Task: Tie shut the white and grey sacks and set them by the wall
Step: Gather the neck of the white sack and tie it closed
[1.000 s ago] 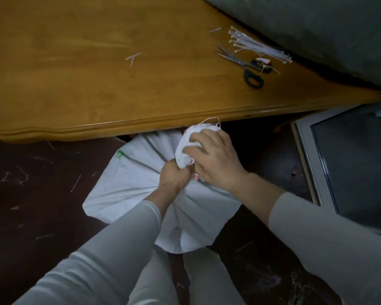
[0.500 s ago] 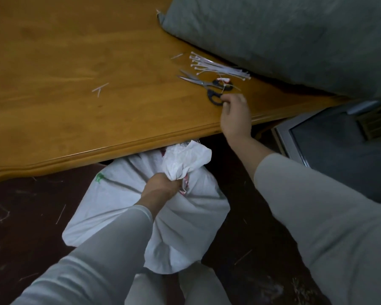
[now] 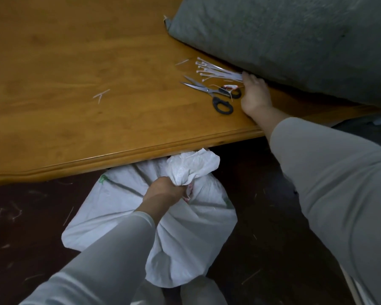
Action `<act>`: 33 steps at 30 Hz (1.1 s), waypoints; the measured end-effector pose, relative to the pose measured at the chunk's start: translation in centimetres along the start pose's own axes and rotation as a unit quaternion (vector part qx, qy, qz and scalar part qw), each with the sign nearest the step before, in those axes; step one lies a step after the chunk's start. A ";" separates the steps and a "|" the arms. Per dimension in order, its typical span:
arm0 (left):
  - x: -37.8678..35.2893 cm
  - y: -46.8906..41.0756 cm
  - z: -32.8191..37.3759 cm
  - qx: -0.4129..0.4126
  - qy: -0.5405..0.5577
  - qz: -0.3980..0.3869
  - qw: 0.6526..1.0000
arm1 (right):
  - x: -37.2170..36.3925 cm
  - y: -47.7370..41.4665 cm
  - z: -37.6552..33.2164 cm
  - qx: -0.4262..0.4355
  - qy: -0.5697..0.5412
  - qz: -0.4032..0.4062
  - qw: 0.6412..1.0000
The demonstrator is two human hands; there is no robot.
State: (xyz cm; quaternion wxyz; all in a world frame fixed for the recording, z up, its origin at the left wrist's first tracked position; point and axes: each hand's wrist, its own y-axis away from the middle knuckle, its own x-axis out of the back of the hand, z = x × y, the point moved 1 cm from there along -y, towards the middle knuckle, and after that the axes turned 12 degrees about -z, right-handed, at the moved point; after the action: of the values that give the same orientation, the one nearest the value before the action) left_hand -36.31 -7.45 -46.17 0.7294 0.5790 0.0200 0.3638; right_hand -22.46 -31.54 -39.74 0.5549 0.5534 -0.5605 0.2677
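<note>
A full white sack (image 3: 180,245) stands on the dark floor, partly under the table's near edge. My left hand (image 3: 165,190) is clenched around its gathered neck, and the bunched top sticks up past my fist. My right hand (image 3: 254,95) reaches across the table, its fingertips at the near end of a bundle of white cable ties (image 3: 216,71); whether they pinch a tie is hidden. A large grey sack (image 3: 295,40) lies on the table at the back right, just behind that hand.
Black-handled scissors (image 3: 216,95) lie left of my right hand on the wooden table (image 3: 75,84). Cut tie ends are scattered on the tabletop and floor. A small red-and-white scrap (image 3: 230,86) sits by the scissors.
My right hand let go of the sack's neck, rose to the table, passed the scissors and reached the cable ties. My left hand kept its hold on the neck.
</note>
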 end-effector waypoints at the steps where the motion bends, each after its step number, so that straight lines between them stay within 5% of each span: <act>1: 0.0 -0.1 -0.1 0.002 0.000 0.000 1.000 | 0.0 -0.4 0.0 0.003 0.002 -0.006 1.000; 17: 0.3 0.4 -0.3 -0.002 0.018 -0.015 1.000 | -4.9 2.9 -9.8 0.047 -0.020 -0.017 0.999; 24: 0.3 0.0 -0.9 -0.007 0.012 -0.017 1.000 | -2.2 2.3 -6.2 -0.019 0.005 0.094 0.995; 33: 0.3 -0.1 -0.8 -0.015 0.011 -0.011 1.000 | 0.2 2.6 -4.8 -0.041 0.147 0.007 0.988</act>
State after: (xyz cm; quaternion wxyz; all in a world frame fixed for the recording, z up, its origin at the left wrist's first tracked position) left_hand -36.35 -6.61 -46.39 0.7419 0.5636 0.0285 0.3622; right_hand -23.24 -26.60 -37.54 0.6511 0.4812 -0.4875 0.3270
